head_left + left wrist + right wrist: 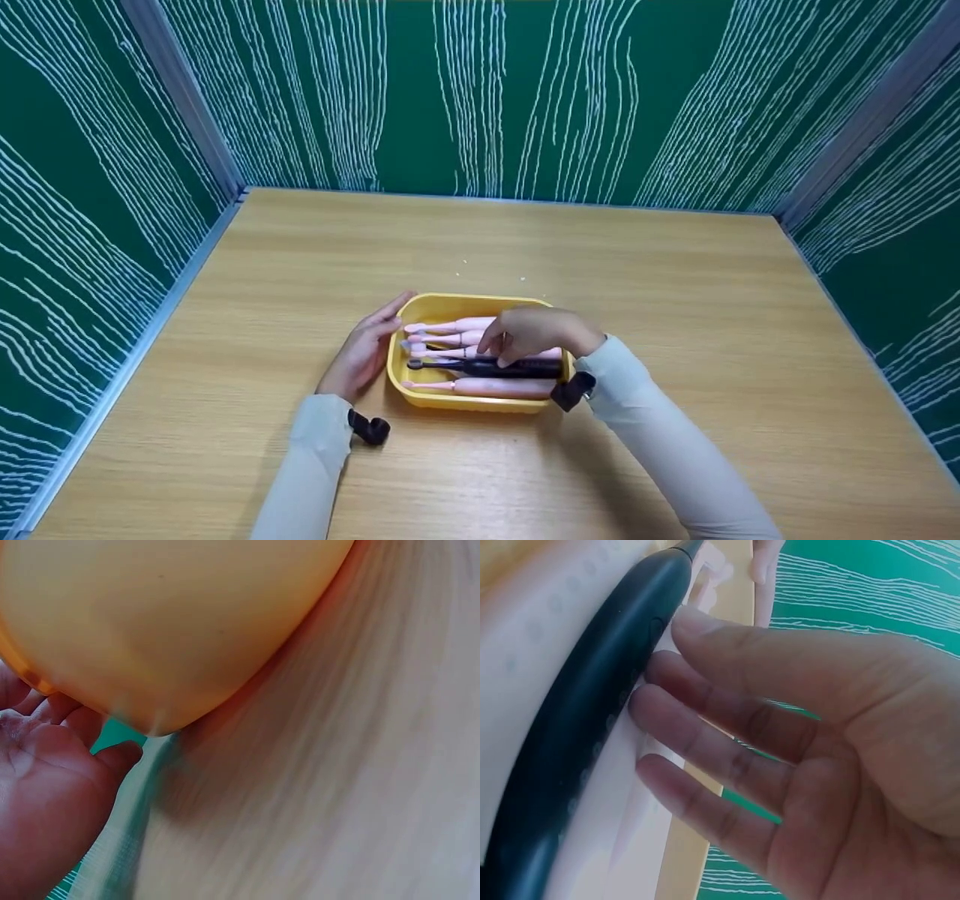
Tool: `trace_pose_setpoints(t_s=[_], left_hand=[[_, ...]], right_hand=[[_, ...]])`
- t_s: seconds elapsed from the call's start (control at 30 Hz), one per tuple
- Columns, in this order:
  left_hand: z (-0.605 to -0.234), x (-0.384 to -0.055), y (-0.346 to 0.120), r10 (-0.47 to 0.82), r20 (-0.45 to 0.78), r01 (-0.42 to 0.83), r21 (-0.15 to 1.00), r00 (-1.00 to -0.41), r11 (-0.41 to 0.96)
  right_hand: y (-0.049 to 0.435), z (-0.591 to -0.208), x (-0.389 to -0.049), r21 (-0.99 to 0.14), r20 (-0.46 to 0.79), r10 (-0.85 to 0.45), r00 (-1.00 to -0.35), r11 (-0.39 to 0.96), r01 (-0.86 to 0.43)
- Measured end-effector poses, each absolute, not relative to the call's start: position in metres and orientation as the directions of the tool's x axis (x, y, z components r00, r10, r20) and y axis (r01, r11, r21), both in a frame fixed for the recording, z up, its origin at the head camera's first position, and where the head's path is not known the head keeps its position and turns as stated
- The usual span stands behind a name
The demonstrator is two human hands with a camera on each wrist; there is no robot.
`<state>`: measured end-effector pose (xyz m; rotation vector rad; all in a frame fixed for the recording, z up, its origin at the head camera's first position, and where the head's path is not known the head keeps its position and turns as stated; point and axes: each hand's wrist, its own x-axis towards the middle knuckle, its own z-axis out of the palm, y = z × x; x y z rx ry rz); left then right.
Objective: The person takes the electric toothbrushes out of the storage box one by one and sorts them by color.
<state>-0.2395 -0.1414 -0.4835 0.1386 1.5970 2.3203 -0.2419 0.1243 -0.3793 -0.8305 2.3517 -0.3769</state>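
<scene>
In the head view, the bare right hand [534, 330] covers parts of the upper pink electric toothbrushes [436, 340] and some of the rim of the yellow, rounded plastic basket [480, 405]. White specks [523, 279] on the wood-grain tabletop [675, 285] are too small to identify. Both pale long sleeves [667, 450] run off the bottom edge. In the left wrist view, the basket hides the bare left hand's [52, 795] finger ends; the tabletop is blurred. In the right wrist view, the black electric toothbrush [600, 705] is cut off at both ends, its handle markings illegible.
</scene>
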Motion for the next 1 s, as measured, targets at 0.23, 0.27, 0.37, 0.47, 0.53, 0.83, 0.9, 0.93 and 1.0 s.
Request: trace_pose_setpoints(t_s=[0.23, 0.27, 0.37, 0.47, 0.53, 0.83, 0.9, 0.93, 1.0], left_hand=[[-0.485, -0.239, -0.142, 0.335, -0.074, -0.196, 0.918, -0.939, -0.346], [-0.484, -0.239, -0.142, 0.334, -0.077, -0.198, 0.917, -0.94, -0.346], [-0.484, -0.239, -0.143, 0.33, -0.083, -0.2, 0.92, -0.94, -0.338], [-0.485, -0.239, -0.143, 0.327, -0.082, -0.197, 0.921, -0.941, -0.336], [-0.485, -0.24, -0.143, 0.325, -0.082, -0.195, 0.923, -0.942, -0.332], [-0.485, -0.241, -0.143, 0.332, -0.1, -0.211, 0.924, -0.938, -0.318], [-0.485, -0.241, -0.143, 0.33, -0.104, -0.213, 0.924, -0.938, -0.316], [-0.485, -0.241, -0.143, 0.332, -0.101, -0.211, 0.925, -0.938, -0.315], [-0.485, -0.241, -0.144, 0.332, -0.1, -0.209, 0.926, -0.938, -0.313]], right_hand=[[0.118, -0.382, -0.24, -0.41, -0.441, -0.66, -0.608, 0.751, -0.518], [0.117, -0.383, -0.24, -0.409, -0.444, -0.658, -0.608, 0.753, -0.516], [0.115, -0.385, -0.24, -0.398, -0.437, -0.677, -0.593, 0.736, -0.548], [0.113, -0.387, -0.239, -0.377, -0.423, -0.694, -0.583, 0.719, -0.584], [0.112, -0.388, -0.238, -0.366, -0.421, -0.692, -0.586, 0.721, -0.589], [0.107, -0.389, -0.233, -0.365, -0.417, -0.671, -0.613, 0.741, -0.563], [0.107, -0.389, -0.233, -0.362, -0.421, -0.668, -0.614, 0.744, -0.562], [0.107, -0.389, -0.233, -0.36, -0.424, -0.665, -0.615, 0.747, -0.559], [0.107, -0.39, -0.233, -0.356, -0.428, -0.661, -0.617, 0.751, -0.557]])
